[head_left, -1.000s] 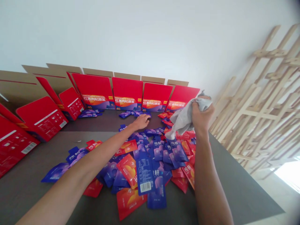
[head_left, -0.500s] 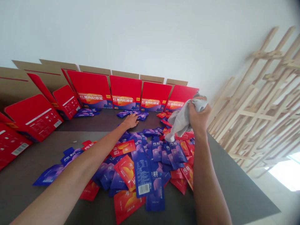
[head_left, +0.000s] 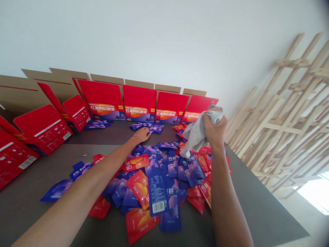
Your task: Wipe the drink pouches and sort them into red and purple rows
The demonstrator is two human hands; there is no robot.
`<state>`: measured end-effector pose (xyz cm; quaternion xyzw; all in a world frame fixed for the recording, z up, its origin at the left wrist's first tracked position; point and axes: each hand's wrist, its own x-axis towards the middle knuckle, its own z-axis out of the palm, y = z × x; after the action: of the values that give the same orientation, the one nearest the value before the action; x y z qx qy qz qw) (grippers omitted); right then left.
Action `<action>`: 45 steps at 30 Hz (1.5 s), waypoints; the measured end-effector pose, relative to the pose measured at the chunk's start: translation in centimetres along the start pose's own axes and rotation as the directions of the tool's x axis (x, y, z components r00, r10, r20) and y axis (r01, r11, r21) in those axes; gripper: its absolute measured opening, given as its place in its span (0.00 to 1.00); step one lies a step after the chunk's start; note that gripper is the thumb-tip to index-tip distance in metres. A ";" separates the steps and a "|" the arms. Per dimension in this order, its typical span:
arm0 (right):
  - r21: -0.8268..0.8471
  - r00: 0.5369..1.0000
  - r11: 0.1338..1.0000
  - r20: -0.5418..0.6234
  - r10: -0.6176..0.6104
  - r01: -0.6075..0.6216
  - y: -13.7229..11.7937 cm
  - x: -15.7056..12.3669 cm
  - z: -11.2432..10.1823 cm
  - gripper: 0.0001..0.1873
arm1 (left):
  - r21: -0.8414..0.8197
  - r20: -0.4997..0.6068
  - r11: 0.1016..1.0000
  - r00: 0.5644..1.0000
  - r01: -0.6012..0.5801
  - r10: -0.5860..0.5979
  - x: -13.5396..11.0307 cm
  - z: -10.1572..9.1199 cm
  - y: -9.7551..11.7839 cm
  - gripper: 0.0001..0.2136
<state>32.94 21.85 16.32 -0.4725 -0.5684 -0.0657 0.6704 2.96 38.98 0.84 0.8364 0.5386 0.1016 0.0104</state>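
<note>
A white wall [head_left: 154, 41] rises behind a dark grey surface [head_left: 257, 206], and a wooden slatted frame [head_left: 280, 127] stands off to your right. Along the far edge of the surface stand red cartons [head_left: 140, 103] with printed fronts, several more tipped back at your left. Across the middle lies a loose heap of blue and red sachets [head_left: 156, 192], overlapping at all angles, with a smaller cluster [head_left: 155, 128] nearer the cartons. Your left hand [head_left: 141, 134] lies at the far side of the heap, its fingers [head_left: 147, 134] low and spread, looking released, right by that cluster. Your right hand [head_left: 216, 130] is raised above the heap's far right side, its fingers clenched around a crumpled grey cloth [head_left: 196, 133], whose loose end hangs just above the sachets. Hold that fist firm and lift the hanging end, so it doesn't snag the packets, and keep your left palm light on the surface.
</note>
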 end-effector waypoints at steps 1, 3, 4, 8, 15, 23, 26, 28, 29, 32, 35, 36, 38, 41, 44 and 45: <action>-0.001 1.000 1.000 0.002 -0.002 0.002 0.0 0.0 0.0 0.05 | -0.004 0.009 1.000 1.000 -0.009 0.009 0.0 0.0 0.0 0.17; 0.001 1.000 1.000 0.005 -0.005 0.005 0.1 0.0 0.1 0.05 | -0.007 0.020 0.999 0.999 -0.050 0.050 -0.2 -0.2 0.1 0.17; 0.004 1.000 1.000 0.006 -0.005 0.005 0.2 0.0 0.1 0.05 | -0.008 0.023 0.997 0.997 -0.080 0.080 -0.3 -0.3 0.3 0.17; 0.017 1.000 1.000 0.004 -0.006 0.006 0.2 0.0 0.2 0.06 | -0.032 0.035 0.971 0.970 -0.239 0.240 -0.5 -0.9 1.1 0.15; 0.024 1.000 1.000 0.004 0.000 0.000 0.1 0.1 0.0 0.05 | 0.020 0.057 0.907 0.906 -0.421 0.419 0.3 -0.7 1.7 0.31; 0.034 1.000 0.999 0.020 0.009 -0.010 0.1 -0.1 0.1 0.06 | 0.138 0.132 0.917 0.925 -0.374 0.357 -0.1 -0.5 2.1 0.33; 0.032 0.999 0.999 0.028 0.022 -0.023 0.0 -0.1 0.2 0.06 | 0.132 0.146 0.931 0.936 -0.340 0.321 -0.7 -0.7 2.4 0.27; 0.036 0.999 0.999 0.036 0.024 -0.026 -0.1 -0.2 0.3 0.05 | 0.110 0.148 0.944 0.945 -0.310 0.293 -1.0 -0.8 2.5 0.25; 0.039 0.999 0.999 0.041 0.023 -0.025 -0.2 -0.2 0.4 0.05 | 0.094 0.143 0.952 0.950 -0.292 0.278 -1.2 -0.9 2.5 0.24; 0.043 0.998 0.999 0.066 0.015 -0.018 -0.5 -0.4 0.7 0.05 | 0.013 0.109 0.971 0.966 -0.238 0.235 -1.6 -1.4 2.6 0.22; 0.049 0.995 0.999 0.101 -0.001 -0.004 -1.0 -0.9 1.5 0.05 | -0.123 0.040 0.972 0.978 -0.199 0.205 -2.8 -2.5 2.7 0.23; 0.054 0.993 0.999 0.117 -0.009 0.003 -1.2 -1.2 1.9 0.04 | -0.180 0.010 0.965 0.980 -0.192 0.197 -3.4 -2.9 2.9 0.23; 0.074 0.987 0.997 0.156 -0.031 0.019 -1.7 -1.9 3.0 0.04 | -0.306 -0.065 0.933 0.982 -0.188 0.176 -4.8 -3.7 3.5 0.25; 0.106 0.966 0.993 0.246 -0.073 0.049 -2.4 -3.6 5.1 0.04 | -0.499 -0.196 0.849 0.977 -0.172 0.083 -7.2 -4.3 5.4 0.26; 0.141 0.914 0.986 0.383 -0.134 0.085 -3.1 -5.8 7.4 0.06 | -0.657 -0.280 0.737 0.959 -0.158 -0.044 -9.4 -4.5 7.6 0.27; 0.160 0.886 0.982 0.435 -0.158 0.096 -3.3 -6.6 8.0 0.06 | -0.697 -0.295 0.700 0.952 -0.156 -0.081 -10.0 -4.6 8.3 0.26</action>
<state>23.00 22.79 11.99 -0.3904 -0.7397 0.0388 0.5468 5.57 26.08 4.83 0.7518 0.4345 0.4293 0.2484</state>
